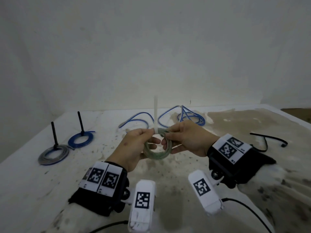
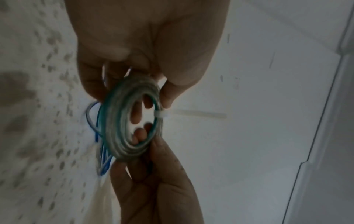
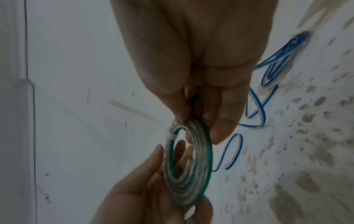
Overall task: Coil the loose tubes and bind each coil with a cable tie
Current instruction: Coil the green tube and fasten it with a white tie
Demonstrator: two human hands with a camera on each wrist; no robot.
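A coil of clear green-tinted tube [image 1: 158, 154] hangs in the air over the table's middle, gripped by both hands. My left hand [image 1: 151, 136] holds its left side, with the thumb on top beside the tie. My right hand [image 1: 165, 137] pinches the top right, and fingers of both hands poke through the hole. A white cable tie [image 1: 156, 115] is looped round the top of the coil, its long tail standing straight up. The wrist views show the coil [image 2: 114, 121] [image 3: 203, 159] close up, with the tie [image 2: 161, 116] [image 3: 134, 112] wrapped around its strands.
At the left lie a blue coil [image 1: 80, 139] and a grey coil [image 1: 53, 153], each bound by an upright black tie. Loose blue tube [image 1: 134, 118] and a partly looped blue tube [image 1: 191, 116] lie at the back. Spare black ties [image 1: 267, 140] lie at the right. The white table [image 1: 185, 167] is stained.
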